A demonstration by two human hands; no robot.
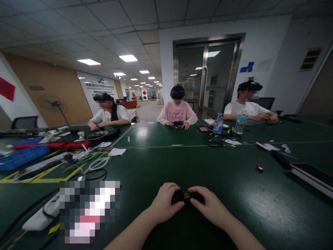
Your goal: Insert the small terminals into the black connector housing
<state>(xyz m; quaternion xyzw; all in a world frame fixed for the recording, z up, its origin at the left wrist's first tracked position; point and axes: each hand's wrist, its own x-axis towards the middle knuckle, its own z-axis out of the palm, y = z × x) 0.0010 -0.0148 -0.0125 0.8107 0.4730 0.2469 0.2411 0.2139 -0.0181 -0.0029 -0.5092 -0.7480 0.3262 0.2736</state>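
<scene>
A small black object with a lighter middle is held low over the green table, at the lower centre of the head view. My left hand grips its left end between thumb and fingers. On the right end, my right hand has its thumb and fingers closed in the same way. The fingers cover parts of the object, and its exact kind cannot be made out.
Cables, a white power strip and a blue tray lie left. A small red item and a phone-like device are right. Bottles stand farther back. Three people sit across the table.
</scene>
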